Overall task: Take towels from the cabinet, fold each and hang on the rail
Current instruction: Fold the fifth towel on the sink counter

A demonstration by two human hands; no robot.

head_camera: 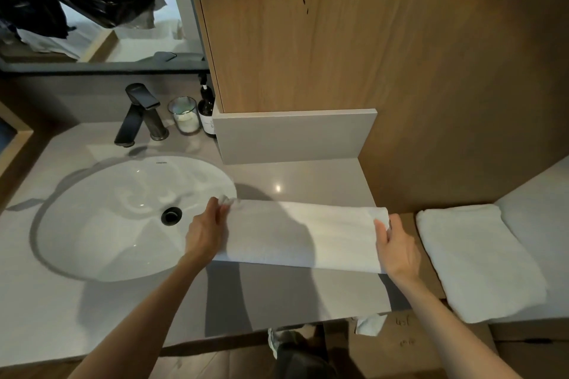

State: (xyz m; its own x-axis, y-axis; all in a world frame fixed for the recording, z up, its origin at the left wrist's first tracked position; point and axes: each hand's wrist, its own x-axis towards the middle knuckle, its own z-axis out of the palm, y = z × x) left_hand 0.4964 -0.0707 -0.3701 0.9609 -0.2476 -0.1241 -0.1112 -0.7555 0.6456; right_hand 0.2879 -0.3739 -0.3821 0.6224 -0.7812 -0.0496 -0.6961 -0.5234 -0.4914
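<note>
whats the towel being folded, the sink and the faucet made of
Towel: probably cotton terry, white, with a soft matte nap.
Sink: looks like glazed ceramic, white with glossy highlights.
Faucet: likely metal with a dark matte coating.

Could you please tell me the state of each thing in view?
Towel: folded lengthwise, flat on the counter, held at both ends.
Left grip: pinches its left corner.
Right grip: holds its right end.
Second towel: folded, lying apart at right.
Faucet: no water running.
Sink: empty.
Bottle: upright.

White terry towel (301,234); glossy countertop (323,181); wood-grain cabinet (338,40).
</note>
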